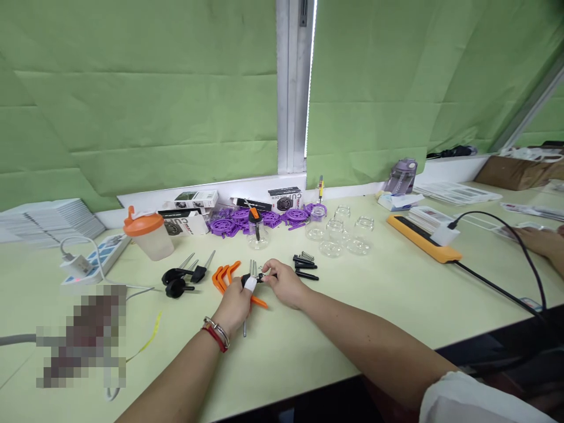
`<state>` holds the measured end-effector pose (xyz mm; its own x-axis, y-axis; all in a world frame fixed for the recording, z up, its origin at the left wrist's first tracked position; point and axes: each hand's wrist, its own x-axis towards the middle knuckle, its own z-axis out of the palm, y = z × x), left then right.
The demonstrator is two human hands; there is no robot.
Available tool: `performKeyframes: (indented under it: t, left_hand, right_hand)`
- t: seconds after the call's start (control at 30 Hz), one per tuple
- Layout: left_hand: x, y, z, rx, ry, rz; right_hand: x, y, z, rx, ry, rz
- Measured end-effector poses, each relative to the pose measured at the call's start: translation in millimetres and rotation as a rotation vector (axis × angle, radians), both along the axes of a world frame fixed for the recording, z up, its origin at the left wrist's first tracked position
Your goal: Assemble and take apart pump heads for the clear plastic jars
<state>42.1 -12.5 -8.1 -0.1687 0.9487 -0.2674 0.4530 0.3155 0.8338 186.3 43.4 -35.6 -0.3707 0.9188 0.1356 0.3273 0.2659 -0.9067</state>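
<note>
The left hand (235, 305), as I read it from my station, is curled with a white-capped finger pinching one end of a small black part (259, 277). The right hand (285, 285) meets it from the other side, its fingertips closed on the same piece. The black part sits just above the table (396, 305), mid-bench, between the two hands, with its long axis running roughly left to right. Thin metal prongs (252, 268) rise from it and point away from me, toward the window. A slim metal rod (244, 329) sticks out under the left hand, aimed back at me. An orange strip (259, 302) lies beneath the hands. More orange pieces (222, 275) rest just left of them, and black-handled tools (180, 276) lie further left.
</note>
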Motion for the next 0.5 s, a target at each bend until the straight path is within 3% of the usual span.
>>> performKeyframes:
  t: [0.5]
  left_hand:
    - [2.5,-2.2,4.8,0.006,0.009,0.006]
  right_hand:
    - [0.4,0.3,-1.3,0.001,0.006,-0.008]
